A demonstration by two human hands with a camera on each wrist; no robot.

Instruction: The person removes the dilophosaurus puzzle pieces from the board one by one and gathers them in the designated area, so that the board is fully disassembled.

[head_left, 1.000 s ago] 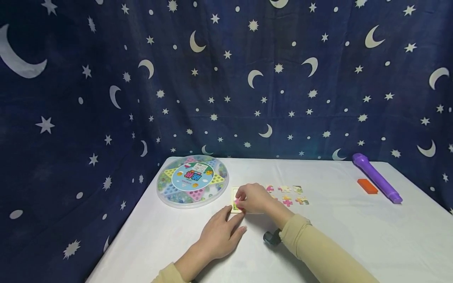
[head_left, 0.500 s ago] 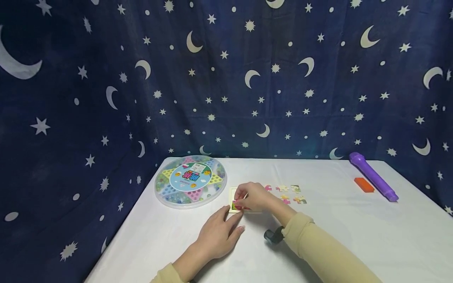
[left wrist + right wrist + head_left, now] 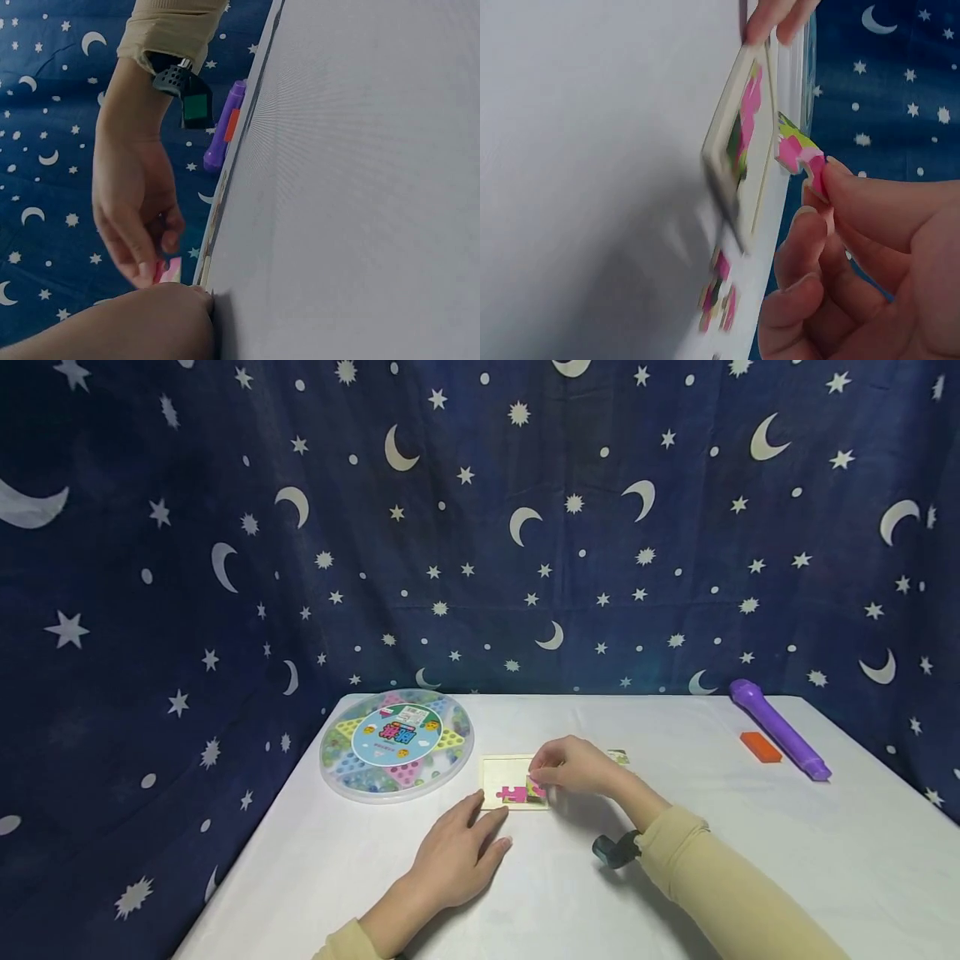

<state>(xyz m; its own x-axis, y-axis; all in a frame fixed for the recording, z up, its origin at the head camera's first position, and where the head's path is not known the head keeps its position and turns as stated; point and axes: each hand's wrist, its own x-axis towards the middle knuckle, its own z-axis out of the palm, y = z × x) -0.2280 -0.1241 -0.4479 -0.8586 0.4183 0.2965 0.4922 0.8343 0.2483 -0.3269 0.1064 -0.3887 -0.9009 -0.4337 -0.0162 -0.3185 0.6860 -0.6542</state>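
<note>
My right hand point(image 3: 576, 766) pinches a pink and green jigsaw puzzle piece point(image 3: 535, 789) between thumb and fingertips, tilted up over the right end of a small pale puzzle tray point(image 3: 493, 770). The right wrist view shows this piece point(image 3: 799, 148) held apart from the tray point(image 3: 718, 120). Inside the tray, along its near edge, lies pink and green puzzle work point(image 3: 513, 794). My left hand point(image 3: 453, 858) rests on the table with relaxed, spread fingers; its fingertips touch the tray's near left edge. Other loose pieces point(image 3: 718, 296) lie beyond the tray, mostly hidden by my right hand in the head view.
A round Chinese checkers set point(image 3: 397, 747) with marbles lies left of the tray. At the far right are a purple microphone-shaped stick point(image 3: 780, 729) and an orange block point(image 3: 761, 747). A star-and-moon curtain point(image 3: 480, 527) hangs behind the white table point(image 3: 675, 760).
My right hand has moved from the tray's left side to its right end and holds a piece tilted up there. More of the tray's inside shows. My left hand stays at the tray's edge.
</note>
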